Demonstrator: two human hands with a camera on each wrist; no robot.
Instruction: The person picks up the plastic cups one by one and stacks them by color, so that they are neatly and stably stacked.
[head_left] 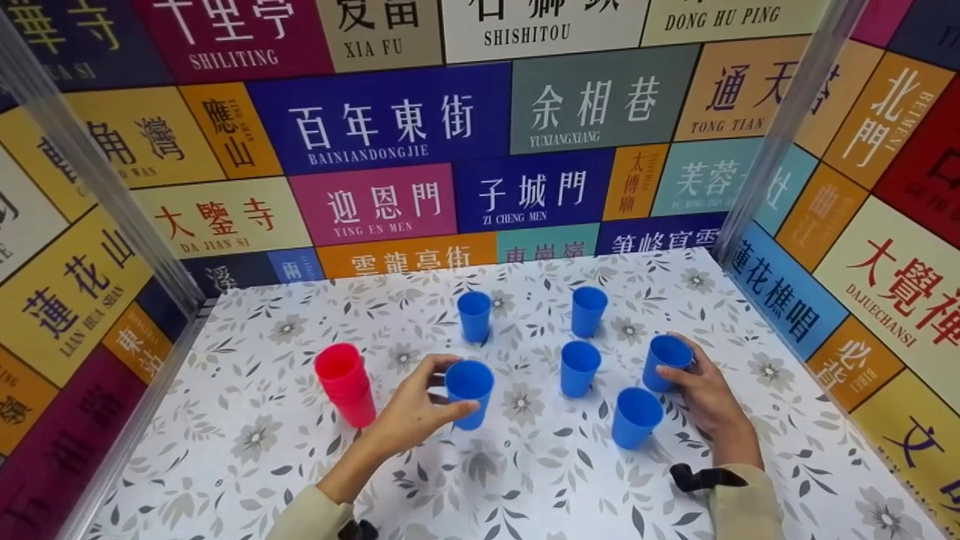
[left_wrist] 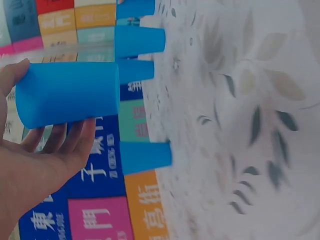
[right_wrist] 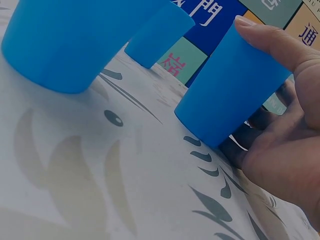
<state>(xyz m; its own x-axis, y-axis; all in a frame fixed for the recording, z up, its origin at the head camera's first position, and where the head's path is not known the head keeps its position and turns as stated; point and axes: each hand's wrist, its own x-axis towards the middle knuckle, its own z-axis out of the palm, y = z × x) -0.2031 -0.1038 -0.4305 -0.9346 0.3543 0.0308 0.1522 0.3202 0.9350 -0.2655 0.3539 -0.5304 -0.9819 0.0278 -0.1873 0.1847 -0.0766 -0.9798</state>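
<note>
My left hand (head_left: 416, 411) grips a blue cup (head_left: 469, 401), thumb on the near side and fingers round the far side. In the left wrist view this cup (left_wrist: 67, 94) hangs above the table, mouth up. On the right, my right hand (head_left: 711, 391) holds another blue cup (head_left: 664, 366) between thumb and fingers; its base is right at the tabletop in the right wrist view. Close by my right hand stands a blue cup (head_left: 637, 420), with a further blue cup (head_left: 580, 370) to its upper left. A stack of red cups (head_left: 349, 390) stands left of my left hand.
Two more blue cups stand farther back, one at centre (head_left: 474, 316) and one to the right (head_left: 589, 311). A flower-patterned cloth covers the table (head_left: 525, 480). Colourful sign-covered walls (head_left: 382, 124) with clear corner posts enclose the back and sides.
</note>
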